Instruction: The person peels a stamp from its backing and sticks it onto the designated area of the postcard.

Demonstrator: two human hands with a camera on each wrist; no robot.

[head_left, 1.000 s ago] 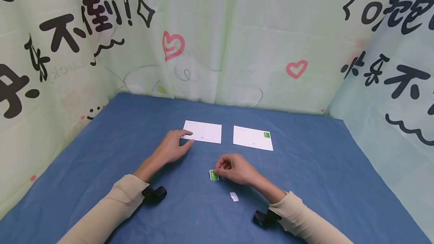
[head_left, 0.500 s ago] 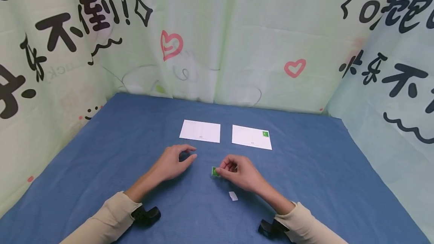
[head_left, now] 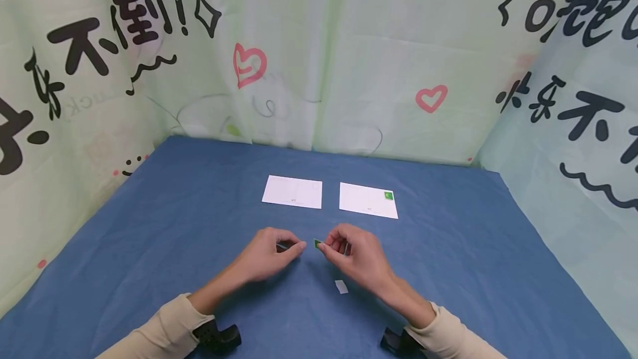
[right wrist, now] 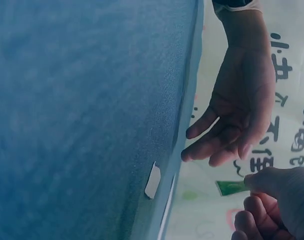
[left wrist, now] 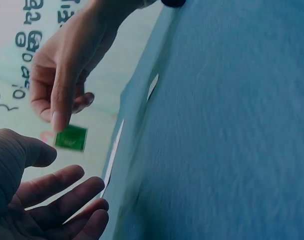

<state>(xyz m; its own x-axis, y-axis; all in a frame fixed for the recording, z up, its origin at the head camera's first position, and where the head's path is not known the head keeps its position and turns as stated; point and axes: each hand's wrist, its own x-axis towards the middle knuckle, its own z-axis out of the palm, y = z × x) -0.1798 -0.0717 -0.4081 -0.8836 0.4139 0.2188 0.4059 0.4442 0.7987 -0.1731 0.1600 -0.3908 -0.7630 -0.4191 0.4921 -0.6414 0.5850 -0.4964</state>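
My right hand (head_left: 360,254) pinches a small green stamp (head_left: 317,244) by its edge, thumb against index finger, above the table. In the left wrist view the stamp (left wrist: 72,138) hangs from those fingertips, its green printed face showing. My left hand (head_left: 271,254) is close by on the left with relaxed, parted fingers and holds nothing. Its thumb tip is just short of the stamp in that view. From the right wrist, the stamp (right wrist: 230,187) looks like a narrow green strip sticking out past the right thumb.
Two white envelope-like cards lie farther back on the blue cloth (head_left: 199,181): a left card (head_left: 292,191) and a right card (head_left: 366,201), which bears a green stamp (head_left: 389,195) in its corner. A small white paper scrap (head_left: 341,286) lies nearer. Printed curtains enclose the table.
My right hand has raised the stamp from low over the cloth and tilted it. My left hand has left the left card and come right and nearer, beside the stamp.
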